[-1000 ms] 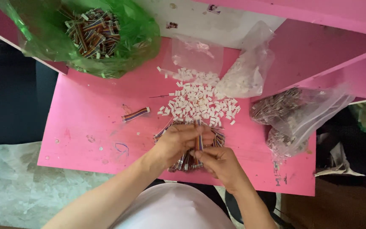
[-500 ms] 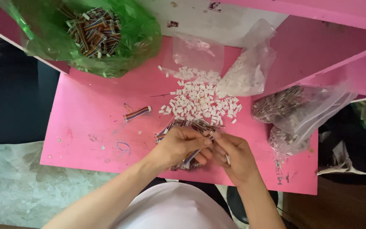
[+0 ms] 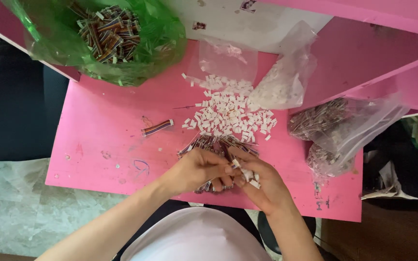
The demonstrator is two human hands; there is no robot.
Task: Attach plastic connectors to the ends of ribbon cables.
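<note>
**Fitting a small white piece**

Near the table's front edge, the left hand (image 3: 197,169) grips a bundle of thin wires (image 3: 214,145). The right hand (image 3: 257,181) pinches small white plugs (image 3: 250,176); a moment ago it held wires only. Next comes careful lining up. Beyond lie loose white pieces (image 3: 228,116), then the green bag (image 3: 107,43).

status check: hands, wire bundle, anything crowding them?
Left hand gripping the wire bundle. Right hand pinching small white connectors. Loose white connector pile just beyond; nothing blocking.
</note>
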